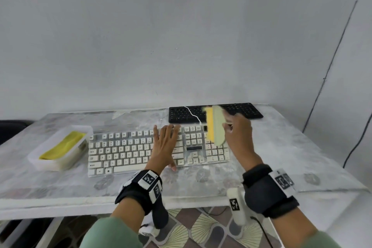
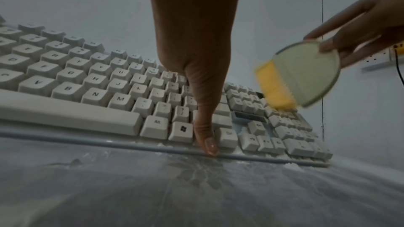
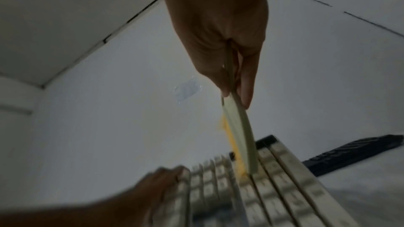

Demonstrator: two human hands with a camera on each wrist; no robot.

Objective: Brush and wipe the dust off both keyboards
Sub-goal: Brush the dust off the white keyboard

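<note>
A white keyboard [image 1: 128, 151] lies in the middle of the table, dusty around its right end. My left hand [image 1: 164, 143] rests flat on its keys with fingers spread, the thumb [image 2: 207, 137] down at the front edge. My right hand [image 1: 238, 131] pinches a pale green round brush [image 1: 217, 127] with yellow bristles [image 2: 273, 87], held over the number pad [image 1: 215, 151]. In the right wrist view the brush [image 3: 240, 137] hangs edge-on with bristle tips at the keys. A black keyboard [image 1: 215, 113] lies behind, by the wall, with a white cable [image 1: 192, 115] across it.
A white tray [image 1: 58, 159] holding a yellow cloth [image 1: 62, 145] sits left of the white keyboard. White dust [image 2: 291, 166] lies on the patterned table cover [image 1: 281, 147] near the keyboard's front right corner. A wall stands close behind; a black cord [image 1: 330, 70] runs down it at right.
</note>
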